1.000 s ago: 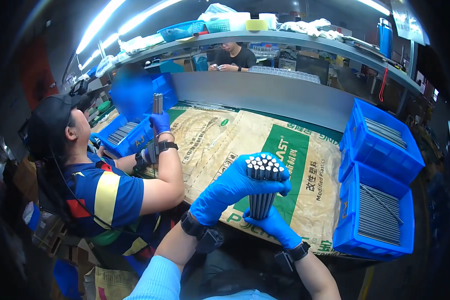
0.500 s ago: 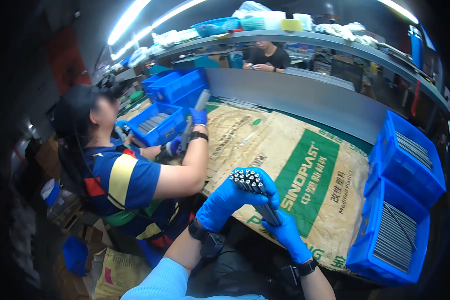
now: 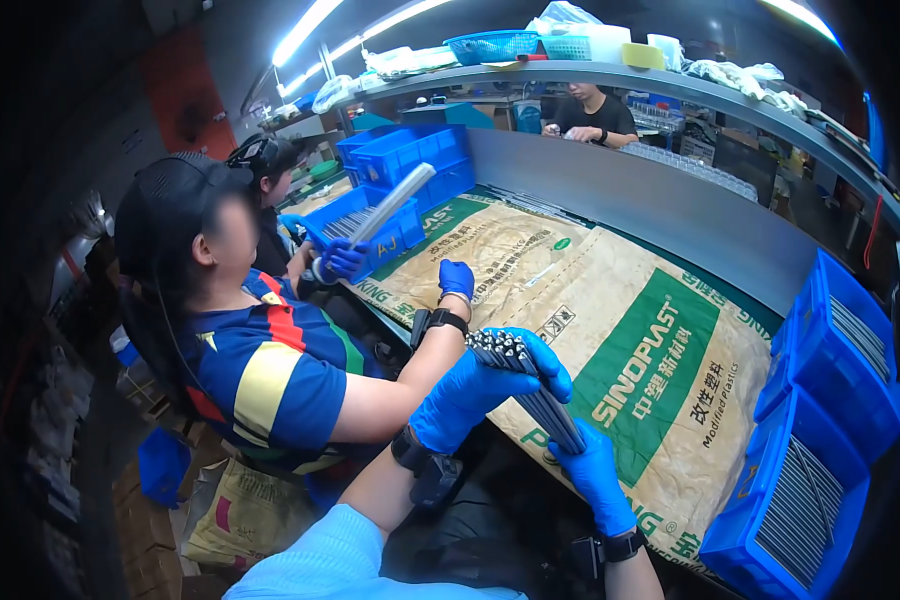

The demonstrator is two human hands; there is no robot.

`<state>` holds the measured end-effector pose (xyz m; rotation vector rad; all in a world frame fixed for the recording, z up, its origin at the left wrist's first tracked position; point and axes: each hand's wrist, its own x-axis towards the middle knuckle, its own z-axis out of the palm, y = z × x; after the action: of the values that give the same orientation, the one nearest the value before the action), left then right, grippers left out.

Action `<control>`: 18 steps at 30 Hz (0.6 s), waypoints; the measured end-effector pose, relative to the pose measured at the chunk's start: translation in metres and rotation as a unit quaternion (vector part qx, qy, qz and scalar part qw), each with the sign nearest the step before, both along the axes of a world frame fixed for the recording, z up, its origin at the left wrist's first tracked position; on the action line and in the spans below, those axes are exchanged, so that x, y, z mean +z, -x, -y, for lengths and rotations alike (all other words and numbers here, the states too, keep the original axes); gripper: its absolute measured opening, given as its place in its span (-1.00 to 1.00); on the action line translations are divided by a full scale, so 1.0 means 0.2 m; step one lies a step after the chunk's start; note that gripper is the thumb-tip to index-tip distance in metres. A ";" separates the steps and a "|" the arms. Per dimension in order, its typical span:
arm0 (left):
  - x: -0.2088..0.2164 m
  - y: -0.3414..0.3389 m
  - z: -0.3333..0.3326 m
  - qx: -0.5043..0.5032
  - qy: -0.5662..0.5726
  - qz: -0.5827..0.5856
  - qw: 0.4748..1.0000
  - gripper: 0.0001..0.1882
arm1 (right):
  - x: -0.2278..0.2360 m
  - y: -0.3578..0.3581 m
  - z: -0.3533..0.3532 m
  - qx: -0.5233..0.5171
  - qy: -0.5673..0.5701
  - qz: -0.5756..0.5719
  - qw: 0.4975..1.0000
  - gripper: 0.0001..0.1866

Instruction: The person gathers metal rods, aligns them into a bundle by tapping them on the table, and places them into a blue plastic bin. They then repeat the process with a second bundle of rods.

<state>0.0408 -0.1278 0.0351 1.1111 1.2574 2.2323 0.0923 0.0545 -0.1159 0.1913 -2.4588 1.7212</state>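
A bundle of thin grey rods point(image 3: 552, 412) slants between my two blue-gloved hands, its light-and-dark ends pointing up and toward me. Near its upper end, my left hand point(image 3: 475, 392) is closed around the bundle, fingers across the far side. My right hand point(image 3: 594, 478) grips the lower end, which partly disappears into that palm. Below both hands lies the edge of a brown-and-green printed sack point(image 3: 660, 350) spread over the bench.
Two blue bins point(image 3: 770, 510) of rods stand at the right. On my left a co-worker point(image 3: 270, 350) in a striped shirt holds another rod bundle point(image 3: 395, 205) near more blue bins point(image 3: 410, 150). A metal partition point(image 3: 610, 190) and loaded shelf point(image 3: 610, 75) run along the back.
The view has swung left. My hands keep hold of the rods, which show more length between them. The co-worker's rod bundle has tilted, and one of their hands now rests off it, above the sack.
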 end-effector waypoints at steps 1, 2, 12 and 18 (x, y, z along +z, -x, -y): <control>0.00 0.01 0.00 -0.013 -0.002 -0.001 1.000 -0.75 | 0.00 0.00 0.00 -0.004 0.015 0.004 1.000 -0.81; 0.00 0.02 0.00 -0.025 -0.004 -0.001 1.000 -0.74 | -0.01 0.00 0.00 -0.009 0.030 0.007 0.999 -0.81; 0.08 0.05 -0.07 -0.014 0.012 0.039 0.999 -0.60 | 0.01 0.01 0.00 -0.017 0.082 0.022 0.996 -0.81; 0.11 0.04 -0.11 -0.016 0.016 0.042 0.999 -0.53 | 0.03 0.00 -0.01 -0.013 0.094 0.064 0.993 -0.78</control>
<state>0.0318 -0.1055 0.0572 1.0076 1.2279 2.2039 0.0926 0.0563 -0.1094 0.0289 -2.3531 1.9975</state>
